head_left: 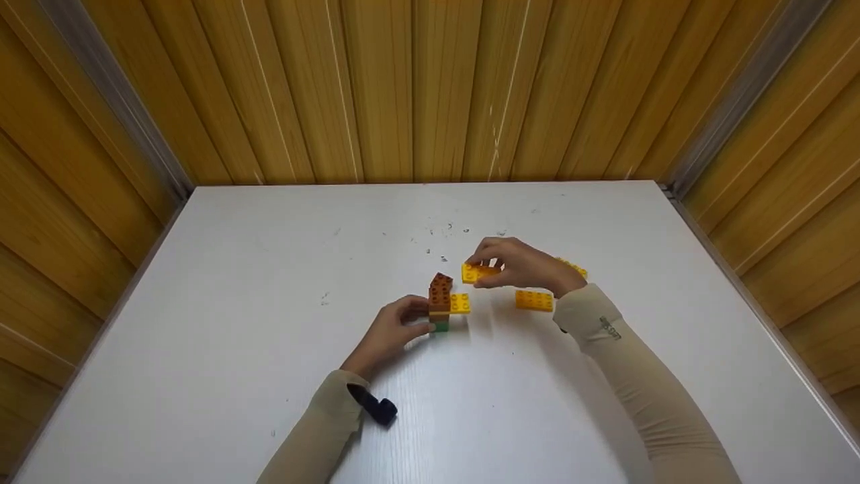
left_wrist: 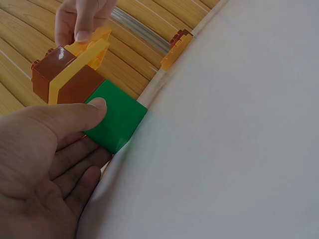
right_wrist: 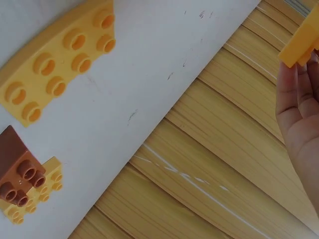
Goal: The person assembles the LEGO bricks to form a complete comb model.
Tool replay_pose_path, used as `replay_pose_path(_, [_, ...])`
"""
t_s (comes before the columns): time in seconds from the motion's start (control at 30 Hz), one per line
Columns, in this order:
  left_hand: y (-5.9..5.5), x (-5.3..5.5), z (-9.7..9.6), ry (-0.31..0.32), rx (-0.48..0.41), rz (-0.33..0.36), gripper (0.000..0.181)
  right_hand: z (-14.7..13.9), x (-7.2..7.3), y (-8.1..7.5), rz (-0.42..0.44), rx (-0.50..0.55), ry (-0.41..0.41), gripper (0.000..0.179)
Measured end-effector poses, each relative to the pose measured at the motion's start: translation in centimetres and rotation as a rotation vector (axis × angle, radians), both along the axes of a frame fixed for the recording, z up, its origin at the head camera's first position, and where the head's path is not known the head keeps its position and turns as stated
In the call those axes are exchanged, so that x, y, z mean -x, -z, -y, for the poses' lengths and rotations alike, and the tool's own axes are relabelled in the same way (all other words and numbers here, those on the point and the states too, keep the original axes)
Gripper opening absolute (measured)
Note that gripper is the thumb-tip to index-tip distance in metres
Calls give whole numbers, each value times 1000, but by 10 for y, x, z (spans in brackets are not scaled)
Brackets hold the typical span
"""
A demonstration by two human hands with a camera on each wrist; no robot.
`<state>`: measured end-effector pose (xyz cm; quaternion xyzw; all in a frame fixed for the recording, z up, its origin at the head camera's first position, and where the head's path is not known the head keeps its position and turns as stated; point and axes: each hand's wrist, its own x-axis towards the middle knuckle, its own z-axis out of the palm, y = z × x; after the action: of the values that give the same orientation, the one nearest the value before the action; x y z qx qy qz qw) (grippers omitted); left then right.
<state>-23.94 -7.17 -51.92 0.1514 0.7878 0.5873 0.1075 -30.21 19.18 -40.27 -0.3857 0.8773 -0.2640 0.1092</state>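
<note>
A small tower of toy building bricks stands on the table, with a green brick (left_wrist: 117, 114) at its base and brown bricks (head_left: 439, 293) above. A yellow plate (head_left: 460, 303) is set between the brown ones and juts out to the right. My left hand (head_left: 393, 329) grips the tower low down, thumb on the green brick's face in the left wrist view. Up and right of the tower, my right hand (head_left: 521, 263) pinches a yellow studded brick (head_left: 473, 273) between thumb and fingers, raised above the table.
On the white table (head_left: 269, 282), a flat yellow brick (head_left: 534, 300) lies below the right wrist. Another yellow brick (head_left: 572, 267) is partly hidden behind that wrist, with a brown brick (right_wrist: 20, 172) by it in the right wrist view. Wood-patterned walls (head_left: 376, 87) enclose the table.
</note>
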Motion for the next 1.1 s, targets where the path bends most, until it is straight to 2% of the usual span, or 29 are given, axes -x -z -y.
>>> replay_pose_path(0.4, [-2, -1, 1, 3, 22, -3, 35, 19, -6, -3, 31, 18, -65, 32])
replay_pose_path(0.9, [-3, 0, 1, 2, 39, -3, 36, 40, -11, -4, 17, -17, -138, 36])
replay_pose_path(1.1, [-3, -1, 1, 0, 44, 5, 36, 44, -12, -5, 17, -47, -144, 37])
